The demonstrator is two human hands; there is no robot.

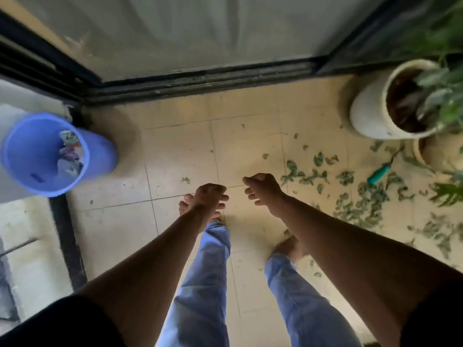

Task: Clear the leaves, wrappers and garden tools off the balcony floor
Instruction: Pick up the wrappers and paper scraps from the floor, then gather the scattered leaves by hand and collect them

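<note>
Dry green leaves (363, 196) lie scattered over the beige floor tiles at the right. Among them, near the pots, rests a small garden tool with a teal handle (379, 173). A blue plastic bucket (101, 152) stands at the left and holds crumpled wrappers (70, 149). My left hand (206, 199) and my right hand (261, 189) hover side by side above the middle of the floor, over my bare feet. The fingers of both hang loosely curled, with nothing visible in either hand. A single leaf (185, 180) lies just left of my left hand.
A white pot (368, 113) with a leafy plant stands at the right, with a second pot (418, 150) behind the tool. A dark sliding-door track (200, 80) runs across the far side. A black threshold (66, 236) borders the floor at the left.
</note>
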